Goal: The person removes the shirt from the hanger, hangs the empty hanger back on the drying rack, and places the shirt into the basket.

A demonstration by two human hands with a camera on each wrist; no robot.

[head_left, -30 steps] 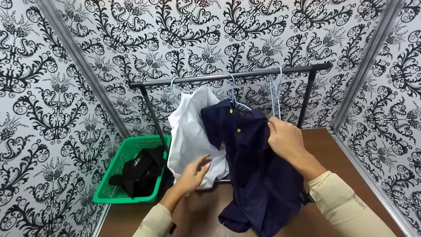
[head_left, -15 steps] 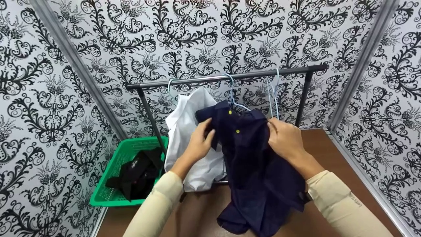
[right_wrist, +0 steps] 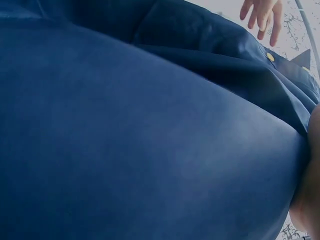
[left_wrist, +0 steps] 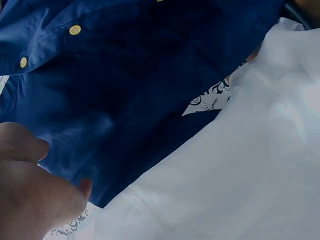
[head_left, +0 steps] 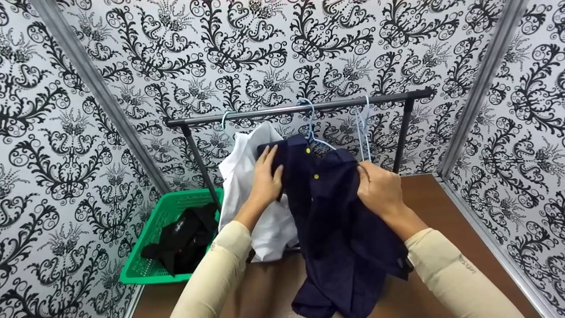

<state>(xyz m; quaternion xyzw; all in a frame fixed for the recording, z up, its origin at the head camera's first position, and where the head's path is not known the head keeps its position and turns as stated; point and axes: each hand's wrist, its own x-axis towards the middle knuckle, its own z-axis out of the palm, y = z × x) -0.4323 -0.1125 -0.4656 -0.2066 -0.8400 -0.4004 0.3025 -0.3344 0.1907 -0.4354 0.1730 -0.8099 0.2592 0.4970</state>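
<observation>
A navy shirt [head_left: 331,229] with yellow buttons [head_left: 316,176] hangs at a light blue hanger [head_left: 311,119], part of which shows at the collar; the rest is hidden in the cloth. My right hand [head_left: 380,187] pinches the shirt at its right shoulder. Over the left sleeve lies my left hand [head_left: 266,176], fingers extended and thumb apart. In the left wrist view that hand [left_wrist: 35,185] is beside the navy cloth, and the right wrist view shows its fingers [right_wrist: 262,17] spread loosely past the shirt. Directly behind is a white shirt [head_left: 273,240] on a greenish hanger [head_left: 224,121].
The hangers hook on a dark metal rack [head_left: 256,113]. Another light blue hanger [head_left: 366,128] hangs bare at the right. A green basket [head_left: 132,265] with black clothing [head_left: 190,238] stands left on the brown table [head_left: 441,212]. Patterned walls [head_left: 273,53] enclose the rack.
My left hand has risen from in front of the white shirt to the navy shirt's left sleeve. The right hand keeps its pinch on the shoulder. The camera view has shifted slightly.
</observation>
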